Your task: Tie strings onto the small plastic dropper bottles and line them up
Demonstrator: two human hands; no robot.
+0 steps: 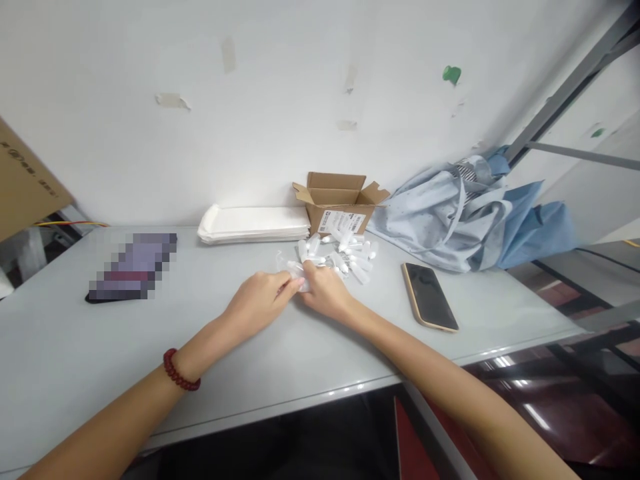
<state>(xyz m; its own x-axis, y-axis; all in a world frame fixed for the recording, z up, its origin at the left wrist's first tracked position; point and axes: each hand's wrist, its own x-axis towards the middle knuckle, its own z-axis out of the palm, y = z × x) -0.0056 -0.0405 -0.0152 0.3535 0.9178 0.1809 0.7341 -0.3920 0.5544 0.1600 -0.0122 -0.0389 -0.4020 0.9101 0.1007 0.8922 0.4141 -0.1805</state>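
My left hand and my right hand meet over the table, fingers closed in a pinch. Between them is a small translucent white plastic tube, gripped from both sides and mostly covered by the fingers. A thin clear strand curls up beside it. Just beyond my right hand lies a loose pile of similar small tubes with white ends, in front of an open cardboard box. A dark red beaded bracelet circles my left wrist.
A stack of white padded envelopes lies left of the box by the wall. A phone rests on the grey table at right, a pixelated phone-like object at left. Blue cloth is heaped at the back right, near a metal frame.
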